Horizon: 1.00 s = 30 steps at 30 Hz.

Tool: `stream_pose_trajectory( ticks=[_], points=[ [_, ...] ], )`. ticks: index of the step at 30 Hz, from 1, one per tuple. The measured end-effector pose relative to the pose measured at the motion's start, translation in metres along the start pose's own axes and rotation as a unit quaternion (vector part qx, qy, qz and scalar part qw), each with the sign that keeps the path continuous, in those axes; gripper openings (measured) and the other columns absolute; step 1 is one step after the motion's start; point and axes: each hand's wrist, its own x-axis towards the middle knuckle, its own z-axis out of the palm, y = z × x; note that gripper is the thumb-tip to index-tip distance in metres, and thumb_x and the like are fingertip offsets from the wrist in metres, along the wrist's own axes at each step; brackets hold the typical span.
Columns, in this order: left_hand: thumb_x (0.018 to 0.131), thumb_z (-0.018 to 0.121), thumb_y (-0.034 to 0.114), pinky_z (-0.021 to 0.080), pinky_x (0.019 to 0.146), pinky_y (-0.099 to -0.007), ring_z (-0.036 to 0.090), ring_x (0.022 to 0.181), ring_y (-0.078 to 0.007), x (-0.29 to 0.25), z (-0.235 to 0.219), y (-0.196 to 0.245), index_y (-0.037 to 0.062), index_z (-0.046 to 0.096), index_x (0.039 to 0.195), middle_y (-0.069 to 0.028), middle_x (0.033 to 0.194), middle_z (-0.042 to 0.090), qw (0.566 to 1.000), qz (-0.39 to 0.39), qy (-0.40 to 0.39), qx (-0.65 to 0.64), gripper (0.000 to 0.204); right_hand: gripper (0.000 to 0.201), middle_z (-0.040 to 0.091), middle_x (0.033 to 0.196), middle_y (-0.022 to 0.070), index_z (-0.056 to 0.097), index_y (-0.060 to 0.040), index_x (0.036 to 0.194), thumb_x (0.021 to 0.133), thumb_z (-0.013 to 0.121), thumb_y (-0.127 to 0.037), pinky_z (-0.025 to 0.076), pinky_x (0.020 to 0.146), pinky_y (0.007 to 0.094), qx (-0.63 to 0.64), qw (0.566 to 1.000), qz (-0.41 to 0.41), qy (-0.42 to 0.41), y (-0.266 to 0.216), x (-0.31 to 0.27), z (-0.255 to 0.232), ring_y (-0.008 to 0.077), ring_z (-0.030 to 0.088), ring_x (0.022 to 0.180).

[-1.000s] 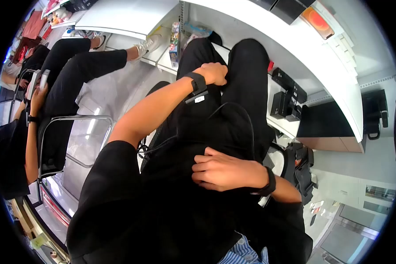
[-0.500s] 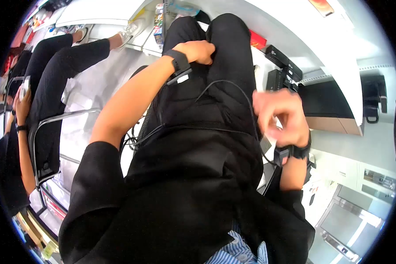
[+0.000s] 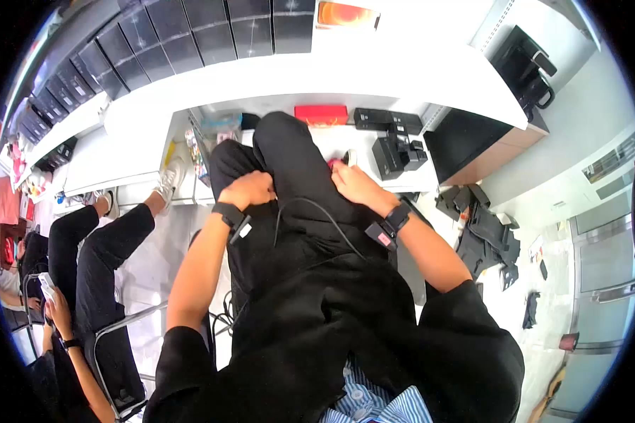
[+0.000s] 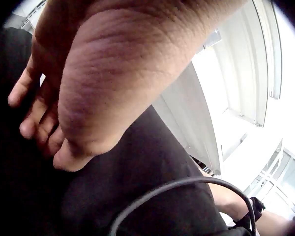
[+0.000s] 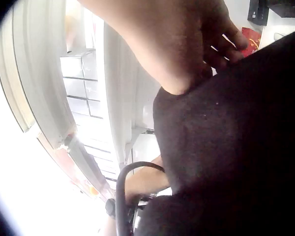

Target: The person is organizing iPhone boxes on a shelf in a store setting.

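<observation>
My left hand [image 3: 249,189] rests on the left thigh of the black trousers [image 3: 286,151], holding nothing that shows. In the left wrist view its fingers [image 4: 37,118] bend loosely against the dark cloth. Over the right thigh lies my right hand [image 3: 360,187], near the knee. The right wrist view has its fingers [image 5: 228,49] relaxed along the cloth, partly hidden behind the palm. A dark cable [image 3: 324,211] loops across the lap between both hands. Each wrist wears a black band with a small camera, such as the right wristband [image 3: 397,217].
A curved white desk [image 3: 289,79] spans the front, with several black boxes [image 3: 212,35] on top. Below it are a red box [image 3: 321,115] and more black boxes [image 3: 391,158]. At left sits another person holding a white device [image 3: 47,287]. Dark bags [image 3: 487,229] lie on the right.
My right hand has gone from the lap, out to the right and up, then onto the right thigh. The left hand stays on the left thigh. The head view has shifted, showing more desk.
</observation>
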Motion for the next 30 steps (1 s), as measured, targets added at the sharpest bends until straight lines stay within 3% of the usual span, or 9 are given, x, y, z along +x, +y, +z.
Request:
stream_pose_trajectory(
  ticks=[5,7,13,17,19,23,25,27,30],
  points=[
    [0.085,0.072,0.024,0.055,0.088,-0.0459,0.071,0.100,-0.0393,-0.014,0.006,-0.003,-0.0032,0.075,0.100,-0.0242,0.100,0.074,0.999,0.021,0.024,0.011,0.031,0.036,0.067,0.100,0.0349,0.064,0.0053,0.106,0.101,0.046,-0.025,0.051,0.090,0.0575,0.033,0.999,-0.005,-0.025,-0.001,-0.006,0.006,0.0520,0.065,0.097],
    [0.085,0.070,0.021,0.055,0.087,-0.0459,0.070,0.100,-0.0392,-0.015,0.005,-0.004,-0.0022,0.075,0.097,-0.0240,0.099,0.074,0.999,0.041,0.008,-0.018,0.027,0.037,0.068,0.102,0.0345,0.065,0.0056,0.107,0.102,0.044,-0.025,0.051,0.090,0.0566,-0.015,0.998,0.020,-0.060,-0.009,-0.010,-0.003,0.0515,0.065,0.098],
    [0.084,0.073,0.023,0.055,0.093,-0.0453,0.069,0.106,-0.0403,-0.014,0.003,-0.002,-0.0005,0.076,0.107,-0.0246,0.111,0.073,1.000,0.007,-0.020,-0.015,0.033,0.039,0.068,0.102,0.0338,0.065,0.0076,0.101,0.102,0.045,-0.026,0.051,0.092,0.0552,0.015,0.997,0.025,-0.076,-0.015,-0.016,-0.005,0.0508,0.065,0.100],
    [0.083,0.074,0.021,0.055,0.093,-0.0448,0.069,0.107,-0.0397,-0.010,0.012,-0.004,-0.0027,0.075,0.106,-0.0240,0.109,0.073,0.999,-0.028,-0.010,0.015,0.033,0.039,0.068,0.101,0.0338,0.065,0.0077,0.102,0.102,0.046,-0.026,0.051,0.092,0.0557,0.037,0.997,0.004,-0.065,-0.002,-0.013,0.008,0.0507,0.065,0.099],
    [0.084,0.074,0.021,0.056,0.092,-0.0444,0.070,0.106,-0.0397,-0.014,0.003,-0.008,-0.0031,0.074,0.106,-0.0243,0.106,0.074,0.999,0.022,-0.030,-0.036,0.033,0.039,0.068,0.101,0.0338,0.066,0.0072,0.101,0.102,0.047,-0.027,0.051,0.091,0.0561,0.017,0.998,0.005,-0.059,-0.005,-0.013,0.006,0.0504,0.065,0.099],
    [0.085,0.072,0.022,0.056,0.091,-0.0439,0.071,0.104,-0.0368,-0.028,-0.008,0.011,-0.0024,0.075,0.106,-0.0218,0.106,0.075,1.000,-0.020,-0.022,-0.010,0.032,0.038,0.067,0.104,0.0338,0.067,0.0051,0.101,0.102,0.046,-0.026,0.049,0.094,0.0563,0.045,0.995,0.013,-0.088,0.005,-0.014,0.011,0.0504,0.064,0.103],
    [0.086,0.071,0.024,0.055,0.094,-0.0421,0.070,0.108,-0.0365,-0.019,-0.004,-0.009,-0.0014,0.075,0.107,-0.0216,0.108,0.075,0.998,0.018,-0.044,-0.030,0.034,0.039,0.067,0.105,0.0337,0.066,0.0056,0.102,0.102,0.046,-0.028,0.050,0.093,0.0568,0.007,0.997,0.001,-0.083,0.010,-0.011,0.015,0.0513,0.064,0.103],
    [0.086,0.071,0.026,0.055,0.095,-0.0419,0.070,0.109,-0.0359,-0.016,0.001,-0.010,-0.0030,0.074,0.110,-0.0217,0.108,0.075,0.998,-0.001,-0.035,-0.049,0.038,0.039,0.067,0.103,0.0342,0.067,0.0064,0.100,0.102,0.047,-0.027,0.051,0.091,0.0573,-0.031,0.996,0.035,-0.081,0.010,-0.014,0.015,0.0521,0.064,0.100],
    [0.086,0.071,0.026,0.055,0.094,-0.0430,0.070,0.108,-0.0377,-0.015,0.003,-0.009,-0.0043,0.074,0.109,-0.0231,0.108,0.074,1.000,0.010,-0.030,0.004,0.038,0.038,0.068,0.099,0.0341,0.070,0.0059,0.095,0.100,0.050,-0.026,0.052,0.090,0.0573,-0.011,0.996,-0.030,-0.079,0.015,-0.010,0.016,0.0529,0.065,0.098]
  ],
)
